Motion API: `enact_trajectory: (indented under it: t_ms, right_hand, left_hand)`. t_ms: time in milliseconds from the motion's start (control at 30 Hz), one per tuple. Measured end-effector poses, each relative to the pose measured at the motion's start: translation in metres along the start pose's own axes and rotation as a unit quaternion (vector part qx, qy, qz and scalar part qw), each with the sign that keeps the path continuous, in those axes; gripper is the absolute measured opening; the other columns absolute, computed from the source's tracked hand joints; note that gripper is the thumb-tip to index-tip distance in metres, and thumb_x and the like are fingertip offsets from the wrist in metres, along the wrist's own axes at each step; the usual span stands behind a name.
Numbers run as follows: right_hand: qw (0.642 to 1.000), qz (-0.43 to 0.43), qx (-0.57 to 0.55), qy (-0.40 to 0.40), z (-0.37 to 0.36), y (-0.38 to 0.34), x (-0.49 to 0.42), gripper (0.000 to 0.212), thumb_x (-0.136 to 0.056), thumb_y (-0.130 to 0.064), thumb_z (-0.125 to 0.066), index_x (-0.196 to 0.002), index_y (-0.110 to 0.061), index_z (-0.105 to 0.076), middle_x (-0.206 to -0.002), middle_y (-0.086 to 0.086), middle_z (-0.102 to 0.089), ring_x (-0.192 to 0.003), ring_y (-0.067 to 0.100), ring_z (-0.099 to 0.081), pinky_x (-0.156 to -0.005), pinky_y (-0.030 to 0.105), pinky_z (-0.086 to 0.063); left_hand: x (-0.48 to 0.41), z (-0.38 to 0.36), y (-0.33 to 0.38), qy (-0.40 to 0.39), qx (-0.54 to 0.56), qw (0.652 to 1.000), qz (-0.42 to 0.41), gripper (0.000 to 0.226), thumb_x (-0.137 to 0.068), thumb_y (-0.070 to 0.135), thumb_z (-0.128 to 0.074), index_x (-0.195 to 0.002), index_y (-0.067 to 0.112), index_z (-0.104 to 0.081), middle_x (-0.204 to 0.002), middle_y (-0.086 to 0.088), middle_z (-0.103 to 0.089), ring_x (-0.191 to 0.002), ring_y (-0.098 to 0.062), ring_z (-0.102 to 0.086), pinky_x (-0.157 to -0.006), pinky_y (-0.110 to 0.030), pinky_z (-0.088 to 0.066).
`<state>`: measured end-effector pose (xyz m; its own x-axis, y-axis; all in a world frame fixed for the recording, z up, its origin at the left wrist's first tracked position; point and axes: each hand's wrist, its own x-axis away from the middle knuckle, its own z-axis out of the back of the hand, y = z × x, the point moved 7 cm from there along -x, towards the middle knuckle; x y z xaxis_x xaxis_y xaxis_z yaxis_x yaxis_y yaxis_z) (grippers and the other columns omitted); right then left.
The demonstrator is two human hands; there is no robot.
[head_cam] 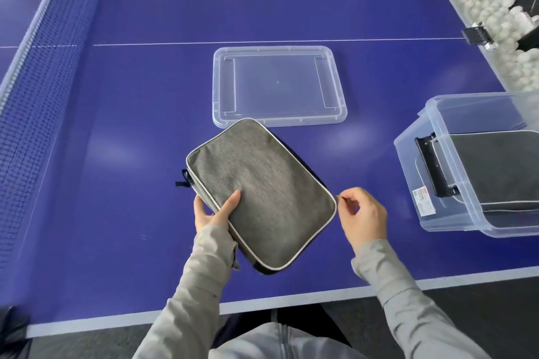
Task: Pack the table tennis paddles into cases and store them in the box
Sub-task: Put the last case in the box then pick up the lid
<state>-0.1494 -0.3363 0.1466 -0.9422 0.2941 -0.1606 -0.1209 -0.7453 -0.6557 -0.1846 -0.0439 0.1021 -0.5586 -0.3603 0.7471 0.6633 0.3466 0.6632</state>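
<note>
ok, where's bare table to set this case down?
Wide bare patch between net and case; another beyond the lid; a narrower gap between lid and box. Crowded on the right: box, ball tray along the edge.

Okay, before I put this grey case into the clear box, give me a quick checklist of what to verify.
1. Zip on the grey case fully shut: cannot tell; the zip line does not show.
2. Hold by the left hand: ok; thumb on top, fingers round the case's edge.
3. The right hand is free of the zip: cannot tell; its fingertips pinch together right at the case's corner.
4. The box is open: ok; its lid lies flat on the table beyond the case.
5. Room inside the box: cannot tell; a dark case already lies in it.
</note>
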Motion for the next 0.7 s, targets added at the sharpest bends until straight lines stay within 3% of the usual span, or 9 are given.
enact_trajectory:
  t_ms: [133, 200, 300, 533, 700]
  right_hand:
    - [0.983, -0.077, -0.111, -0.121, -0.018, 0.009, -0.012, 0.024, -0.078, 0.000, -0.066, -0.068, -0.021, -0.060, -0.063, -0.004, -0.063, -0.057, 0.017, -0.059, -0.059, 0.017, -0.049]
    - [0.967, -0.108, -0.152, -0.175, -0.028, 0.009, -0.017, 0.029, -0.078, 0.002, -0.063, -0.065, -0.024, -0.061, -0.060, -0.003, -0.065, -0.052, 0.015, -0.059, -0.053, 0.023, -0.051]
    - [0.947, -0.122, -0.195, -0.224, -0.037, -0.001, -0.026, 0.029, -0.080, 0.003, -0.062, -0.066, -0.022, -0.062, -0.056, -0.006, -0.066, -0.048, 0.008, -0.059, -0.048, 0.019, -0.048]
    - [0.933, -0.130, -0.305, -0.138, -0.009, -0.027, -0.079, 0.026, -0.078, 0.010, -0.058, -0.068, -0.013, -0.062, -0.051, -0.006, -0.064, -0.044, 0.008, -0.056, -0.049, 0.016, -0.047]
    - [0.950, -0.082, -0.231, -0.196, 0.000, -0.048, -0.078, 0.024, -0.077, 0.009, -0.062, -0.066, -0.013, -0.061, -0.057, -0.001, -0.064, -0.045, 0.007, -0.054, -0.052, 0.014, -0.047]
  left_hand:
    - [-0.008, -0.002, 0.024, -0.057, 0.000, 0.993, -0.107, 0.069, -0.059, 0.029, -0.084, -0.117, 0.037, -0.049, -0.073, 0.008, -0.072, -0.060, -0.014, -0.070, -0.048, -0.030, -0.055]
    - [-0.010, -0.006, 0.039, -0.095, -0.007, 0.984, -0.149, 0.064, -0.061, 0.022, -0.083, -0.115, 0.035, -0.050, -0.074, 0.009, -0.073, -0.065, -0.014, -0.071, -0.054, -0.028, -0.056]
    - [-0.009, -0.011, 0.060, -0.149, -0.043, 0.969, -0.194, 0.061, -0.060, 0.018, -0.081, -0.108, 0.040, -0.052, -0.078, 0.007, -0.074, -0.068, -0.017, -0.071, -0.055, -0.027, -0.055]
    - [0.006, -0.021, 0.080, -0.277, -0.221, 0.901, -0.250, 0.081, -0.055, 0.015, -0.082, -0.124, 0.031, -0.044, -0.083, -0.003, -0.072, -0.076, -0.019, -0.071, -0.066, -0.029, -0.056]
    - [0.011, -0.016, 0.083, -0.260, -0.372, 0.842, -0.291, 0.086, -0.051, 0.033, -0.087, -0.122, 0.046, -0.039, -0.093, -0.003, -0.069, -0.089, -0.021, -0.067, -0.089, -0.039, -0.052]
